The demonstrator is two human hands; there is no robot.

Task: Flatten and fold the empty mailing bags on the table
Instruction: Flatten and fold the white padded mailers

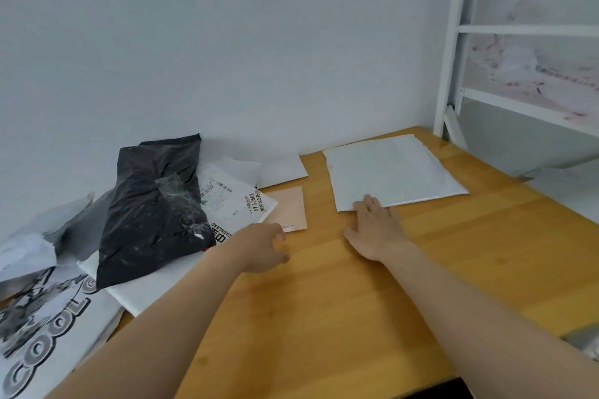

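The right hand [377, 230] lies released, fingertips pressing the near edge of the flattened white bag [393, 168] on the bench [340, 317], probably steadying it. The left hand [262, 248] seems loosely curled, grasping nothing, beside the unfolded bags [155, 204].

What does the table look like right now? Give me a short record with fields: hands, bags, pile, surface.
left hand: left hand hovers near the pink envelope, fingers loosely curled, holding nothing
right hand: right hand lies flat, fingertips on the near edge of the white bag
white bag: flat on the table, near the wall, not folded
pile: black bag crumpled on top of white printed bags at the left
small white envelope: small white envelope behind the pink one
right side: white metal frame
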